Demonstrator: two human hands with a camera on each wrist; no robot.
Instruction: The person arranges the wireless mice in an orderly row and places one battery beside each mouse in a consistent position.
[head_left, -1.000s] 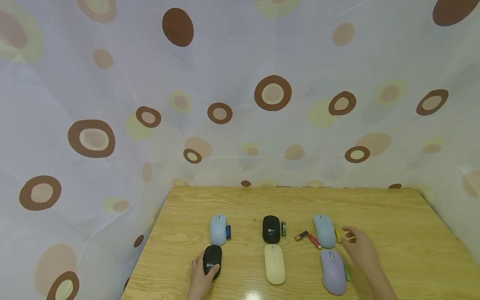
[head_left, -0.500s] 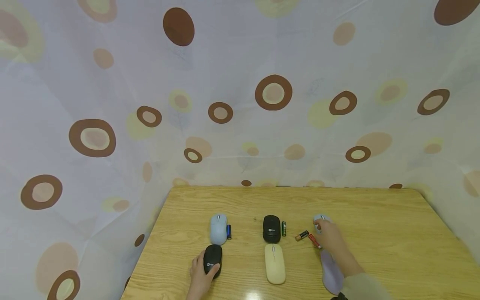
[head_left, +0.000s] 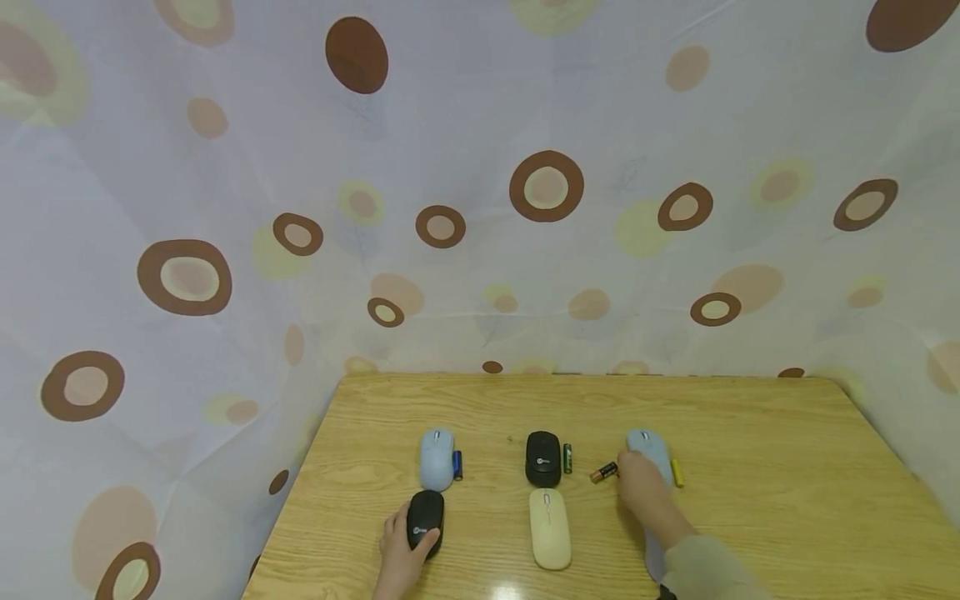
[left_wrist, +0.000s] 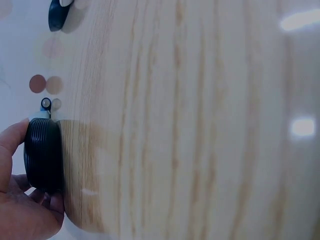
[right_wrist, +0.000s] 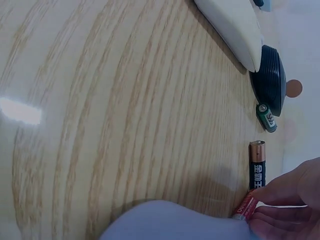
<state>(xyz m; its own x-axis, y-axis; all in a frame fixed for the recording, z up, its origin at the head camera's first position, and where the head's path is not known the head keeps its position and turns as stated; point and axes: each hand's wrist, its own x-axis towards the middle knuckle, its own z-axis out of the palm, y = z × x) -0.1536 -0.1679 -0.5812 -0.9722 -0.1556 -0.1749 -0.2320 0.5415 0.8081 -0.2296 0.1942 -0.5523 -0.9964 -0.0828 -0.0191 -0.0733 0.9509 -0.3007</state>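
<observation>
At the front left, my left hand point(head_left: 400, 554) grips a black computer mouse point(head_left: 425, 521) by its sides; in the left wrist view the thumb and fingers lie on either side of this mouse point(left_wrist: 44, 155). Over on the right, my right hand point(head_left: 643, 486) reaches between a light blue mouse point(head_left: 651, 448) and a purple mouse point(head_left: 654, 560), partly covering both. In the right wrist view its thumb and fingers pinch a red battery point(right_wrist: 245, 206). Right beside that lies a black and copper battery point(right_wrist: 257, 167). The hand mostly hides the red battery in the head view.
A second black mouse point(head_left: 542, 458) with a green battery point(head_left: 567, 458) stands mid-table, behind a cream mouse point(head_left: 550, 529). Another light blue mouse point(head_left: 437, 460) and a blue battery point(head_left: 457, 465) lie back left. A yellow battery point(head_left: 677, 472) is at the right. Patterned curtain surrounds the wooden table point(head_left: 787, 483).
My right hand has moved left from beside the yellow battery, across the right light blue mouse, down to the red battery, which it now pinches. The left hand stays on its black mouse.
</observation>
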